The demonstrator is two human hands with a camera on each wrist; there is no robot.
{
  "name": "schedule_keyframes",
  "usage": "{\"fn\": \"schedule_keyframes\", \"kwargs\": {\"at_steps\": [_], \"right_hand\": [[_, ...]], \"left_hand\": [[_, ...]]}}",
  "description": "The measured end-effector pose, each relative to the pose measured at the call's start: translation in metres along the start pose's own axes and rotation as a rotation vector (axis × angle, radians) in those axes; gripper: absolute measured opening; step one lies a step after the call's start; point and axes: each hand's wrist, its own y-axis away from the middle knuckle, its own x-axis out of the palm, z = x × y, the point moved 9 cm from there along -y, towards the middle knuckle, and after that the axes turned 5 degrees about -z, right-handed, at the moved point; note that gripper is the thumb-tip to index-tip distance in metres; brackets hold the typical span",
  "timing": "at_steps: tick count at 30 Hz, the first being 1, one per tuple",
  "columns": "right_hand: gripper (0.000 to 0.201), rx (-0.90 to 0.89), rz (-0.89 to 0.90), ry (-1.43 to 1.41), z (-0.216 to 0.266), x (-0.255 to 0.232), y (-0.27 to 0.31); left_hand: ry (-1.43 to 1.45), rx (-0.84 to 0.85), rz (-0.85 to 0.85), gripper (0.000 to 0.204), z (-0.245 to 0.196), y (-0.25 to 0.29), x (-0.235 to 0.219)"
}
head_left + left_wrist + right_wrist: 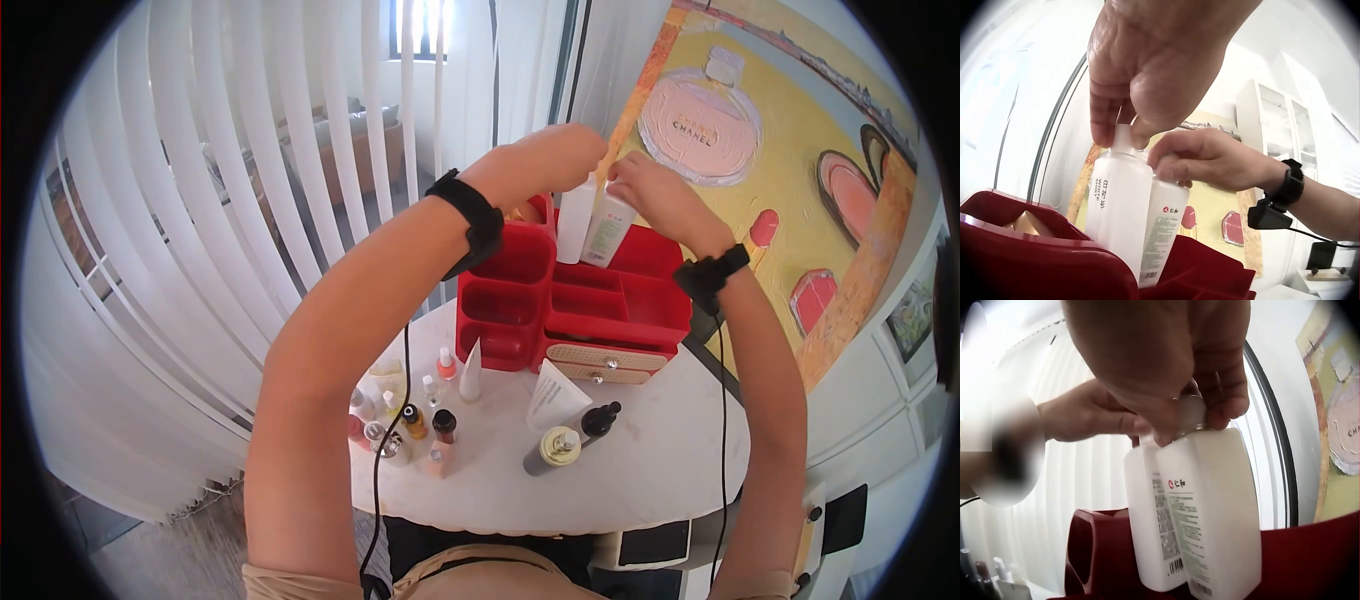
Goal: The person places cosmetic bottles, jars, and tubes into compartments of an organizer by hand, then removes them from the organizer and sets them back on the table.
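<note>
Two white bottles stand side by side at the back of a red organizer. My left hand pinches the cap of the left bottle, the one with dark lettering. By its round cap, my right hand grips the other bottle, which has a red logo and green print. In the head view that bottle leans a little to the right. The bottles touch or nearly touch, and their bases are partly inside the organizer.
On the white table stand a white tube, a dark dropper bottle, a pump bottle and several small bottles at the left. A gold-topped item sits in the organizer. Blinds hang left; a painting stands behind.
</note>
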Motion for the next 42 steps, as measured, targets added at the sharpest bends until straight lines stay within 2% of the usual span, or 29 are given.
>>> {"fn": "schedule_keyframes", "kwargs": {"at_steps": [4,5,7,11,12,14,16,17,19,21,25,26,28,29,30,31,33,35,37,39,42], "right_hand": [[0.024,0.027,0.111,-0.106,-0.013,0.029,-0.004],[0.024,0.027,0.114,-0.108,-0.02,0.036,-0.003],[0.028,0.068,0.017,-0.294,-0.031,0.036,-0.003],[0.029,0.146,0.051,-0.305,-0.037,0.038,-0.002],[0.035,0.205,0.059,-0.264,-0.041,0.037,0.002],[0.04,0.266,0.08,-0.232,-0.039,0.037,0.008],[0.05,0.565,0.24,-0.404,-0.051,0.057,0.024],[0.05,0.566,0.242,-0.406,-0.052,0.064,0.027],[0.055,0.541,0.121,-0.584,-0.052,0.073,0.028],[0.056,0.586,0.119,-0.61,-0.058,0.076,0.032],[0.058,0.696,0.133,-0.706,-0.054,0.082,0.044],[0.058,0.686,0.134,-0.715,-0.048,0.076,0.046],[0.056,0.616,-0.008,-0.498,-0.039,0.044,0.058],[0.055,0.512,-0.103,-0.355,-0.032,0.022,0.064],[0.055,0.412,-0.189,-0.213,-0.02,0.002,0.073],[0.055,0.422,-0.174,-0.224,-0.002,-0.014,0.081],[0.051,0.443,0.187,-0.519,0.057,-0.011,0.093],[0.047,0.358,0.411,-0.606,0.104,0.015,0.114],[0.043,0.009,0.392,-0.424,0.143,0.041,0.131],[0.036,0.061,0.583,-0.322,0.156,0.068,0.143],[0.029,0.133,0.565,-0.374,0.154,0.091,0.144]], "left_hand": [[-0.034,-0.008,0.082,0.022,0.0,-0.006,0.012],[-0.026,0.004,0.109,0.022,-0.001,-0.004,0.017],[0.043,-0.042,0.154,0.024,-0.003,0.002,0.024],[0.097,-0.145,0.212,0.028,-0.014,0.016,0.02],[0.104,-0.144,0.221,0.028,-0.009,0.013,0.029],[0.031,-0.037,0.164,0.03,0.001,0.004,0.042],[0.05,-0.048,0.143,0.031,0.005,0.005,0.05],[0.057,-0.053,0.104,0.032,0.005,0.004,0.047],[0.077,-0.042,0.095,0.034,0.005,0.007,0.046],[0.089,-0.037,0.089,0.036,0.005,0.012,0.047],[0.116,-0.034,-0.052,0.04,-0.004,0.037,0.024],[0.089,-0.03,-0.109,0.04,-0.008,0.043,0.014],[0.1,-0.014,-0.152,0.038,-0.015,0.07,-0.007],[0.123,0.009,-0.196,0.035,-0.023,0.087,-0.023],[0.134,-0.006,-0.121,0.032,-0.028,0.103,-0.027],[0.149,-0.021,-0.045,0.029,-0.034,0.122,-0.029],[0.167,-0.063,0.235,0.025,-0.048,0.162,-0.013],[0.102,-0.083,0.47,0.026,-0.056,0.198,0.014],[0.093,-0.087,0.485,0.026,-0.058,0.217,0.034],[0.086,-0.091,0.497,0.027,-0.057,0.224,0.05],[0.098,-0.085,0.487,0.024,-0.055,0.227,0.063]]}}
